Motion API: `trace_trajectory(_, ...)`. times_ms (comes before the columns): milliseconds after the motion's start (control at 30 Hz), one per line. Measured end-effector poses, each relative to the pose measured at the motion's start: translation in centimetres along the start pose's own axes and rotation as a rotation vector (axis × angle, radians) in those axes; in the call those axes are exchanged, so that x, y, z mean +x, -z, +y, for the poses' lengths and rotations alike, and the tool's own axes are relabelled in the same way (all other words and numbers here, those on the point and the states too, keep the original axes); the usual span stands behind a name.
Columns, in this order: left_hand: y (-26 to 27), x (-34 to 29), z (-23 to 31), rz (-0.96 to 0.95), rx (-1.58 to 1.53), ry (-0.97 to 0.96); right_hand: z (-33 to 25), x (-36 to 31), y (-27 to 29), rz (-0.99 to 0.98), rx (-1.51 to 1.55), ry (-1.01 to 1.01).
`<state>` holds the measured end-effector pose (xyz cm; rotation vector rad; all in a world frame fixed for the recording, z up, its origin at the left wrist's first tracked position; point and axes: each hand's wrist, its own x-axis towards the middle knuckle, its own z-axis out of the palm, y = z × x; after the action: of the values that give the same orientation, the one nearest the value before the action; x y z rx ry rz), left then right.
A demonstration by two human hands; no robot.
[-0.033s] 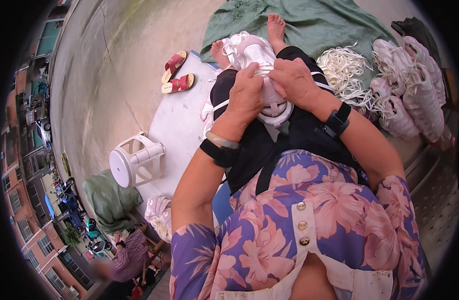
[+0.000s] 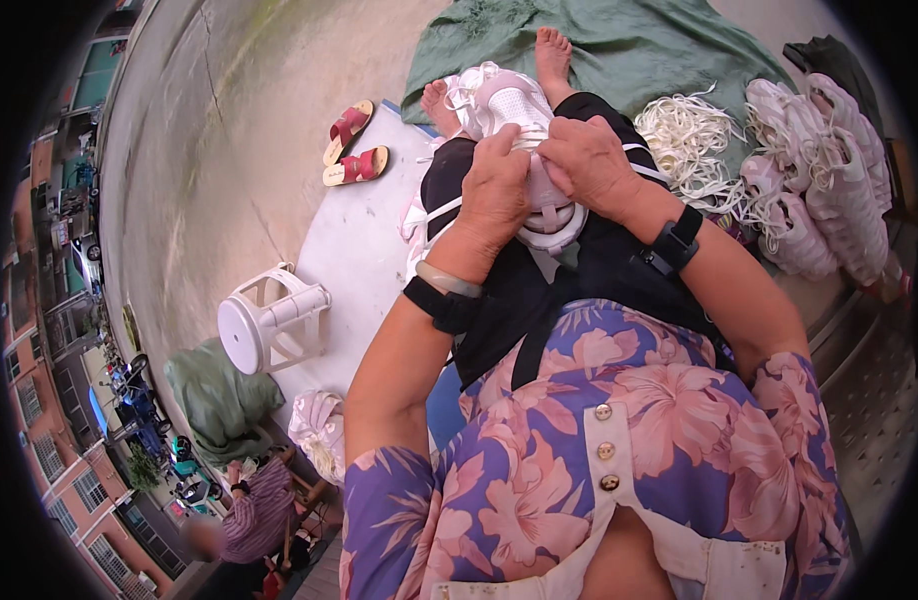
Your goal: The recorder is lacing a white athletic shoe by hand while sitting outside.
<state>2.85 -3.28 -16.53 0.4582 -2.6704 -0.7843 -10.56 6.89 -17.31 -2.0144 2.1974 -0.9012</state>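
Both hands, left hand (image 2: 494, 190) and right hand (image 2: 591, 165), clamped on the white mesh shoe upper (image 2: 519, 110) resting on the lap; loose white lace (image 2: 434, 212) dangling leftward could probably snag or pull out if tugged.

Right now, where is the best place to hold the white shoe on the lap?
Probably the white shoe by its two long sides, coming from above, as the left hand and right hand do: it lies lengthwise on the lap, toe pointing away.
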Motion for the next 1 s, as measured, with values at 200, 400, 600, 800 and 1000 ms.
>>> trace_trajectory(200, 0.3, -0.1, -0.3, 0.004, -0.008, 0.018, -0.1, -0.1, -0.4, 0.056, 0.014, 0.014)
trace_trajectory(400, -0.2, -0.3, 0.1, 0.011, 0.027, 0.074, -0.6, -0.1, -1.2, 0.076, -0.017, -0.010)
trace_trajectory(600, -0.1, -0.4, -0.6, -0.014, -0.009, 0.050, -0.5, -0.2, -0.7, 0.050, -0.084, -0.042)
trace_trajectory(800, 0.8, -1.1, -1.2, -0.035, -0.048, 0.089, -0.3, -3.0, 6.6, 0.057, 0.086, -0.088)
trace_trajectory(1000, 2.3, -0.9, -0.5, 0.115, 0.083, -0.053, 4.2, -12.6, 8.9, -0.108, -0.007, -0.290)
